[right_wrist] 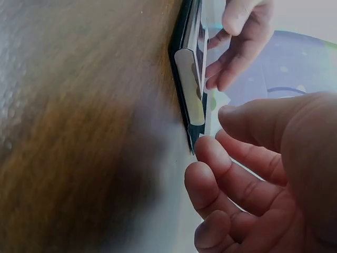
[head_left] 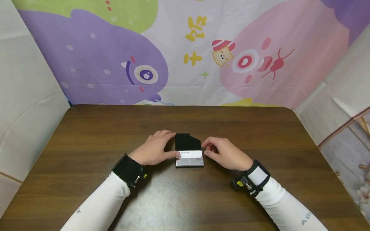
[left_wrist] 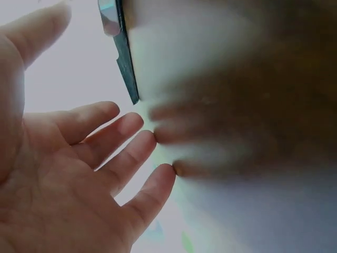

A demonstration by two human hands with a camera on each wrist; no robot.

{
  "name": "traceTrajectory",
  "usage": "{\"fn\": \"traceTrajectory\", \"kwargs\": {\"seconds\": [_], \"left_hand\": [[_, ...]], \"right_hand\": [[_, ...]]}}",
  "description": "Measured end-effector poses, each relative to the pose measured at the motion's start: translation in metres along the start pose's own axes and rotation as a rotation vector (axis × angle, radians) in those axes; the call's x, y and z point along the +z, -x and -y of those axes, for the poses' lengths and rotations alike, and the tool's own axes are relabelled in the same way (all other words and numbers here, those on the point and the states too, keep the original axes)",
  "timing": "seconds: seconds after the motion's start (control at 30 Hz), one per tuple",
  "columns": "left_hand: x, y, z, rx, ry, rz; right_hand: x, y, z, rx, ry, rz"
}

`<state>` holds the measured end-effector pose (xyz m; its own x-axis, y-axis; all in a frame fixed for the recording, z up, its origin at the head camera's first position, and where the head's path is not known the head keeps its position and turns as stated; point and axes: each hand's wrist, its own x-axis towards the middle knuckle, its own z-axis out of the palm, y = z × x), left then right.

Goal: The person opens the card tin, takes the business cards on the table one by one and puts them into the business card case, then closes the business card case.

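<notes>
A small flat case (head_left: pixel 188 141) lies on the brown table in the head view, black at the far end with one slanted corner. Its near half has a white printed band (head_left: pixel 194 154) above a silvery strip. In the right wrist view a pale side (right_wrist: pixel 188 84) shows between dark covers. My left hand (head_left: pixel 157 147) is at the case's left side, fingers extended toward the far corner and thumb tip over the white band. Beside the right edge is my right hand (head_left: pixel 227 154), fingers loosely bent with nothing between them.
The wooden table (head_left: pixel 95 138) extends around both hands. Behind it hangs a cloth (head_left: pixel 185 93) with cartoon figures, and pale fabric panels (head_left: pixel 31 106) stand at the sides. Both wrists wear black straps (head_left: pixel 128 170) with small devices.
</notes>
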<state>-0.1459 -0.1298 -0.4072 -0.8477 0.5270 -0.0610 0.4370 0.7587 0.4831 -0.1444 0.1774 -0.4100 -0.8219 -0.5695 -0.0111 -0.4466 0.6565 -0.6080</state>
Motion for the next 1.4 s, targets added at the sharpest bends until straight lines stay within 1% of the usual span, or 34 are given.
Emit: {"fn": "traceTrajectory", "kwargs": {"seconds": [0.13, 0.3, 0.47, 0.73, 1.03, 1.27, 1.4], "left_hand": [[-0.003, -0.006, 0.003, 0.002, 0.012, -0.005], [-0.005, -0.017, 0.008, 0.003, 0.002, -0.02], [-0.005, -0.027, 0.012, 0.01, 0.008, -0.042], [-0.003, -0.036, 0.015, -0.002, 0.022, -0.05], [-0.002, -0.039, 0.015, 0.01, 0.072, -0.083], [-0.003, -0.039, 0.014, -0.003, 0.149, -0.107], [-0.003, -0.037, 0.013, -0.007, 0.189, -0.134]], "right_hand": [[0.0, 0.001, 0.0, 0.009, 0.001, -0.009], [0.001, 0.002, 0.0, 0.024, -0.002, -0.009], [0.003, 0.003, 0.001, 0.036, -0.026, 0.006], [0.007, 0.001, 0.004, 0.033, -0.044, 0.05], [0.007, 0.001, 0.002, 0.059, -0.037, 0.047], [0.005, -0.001, 0.0, 0.065, -0.062, 0.027], [0.006, -0.005, -0.001, 0.069, -0.072, 0.007]]}}
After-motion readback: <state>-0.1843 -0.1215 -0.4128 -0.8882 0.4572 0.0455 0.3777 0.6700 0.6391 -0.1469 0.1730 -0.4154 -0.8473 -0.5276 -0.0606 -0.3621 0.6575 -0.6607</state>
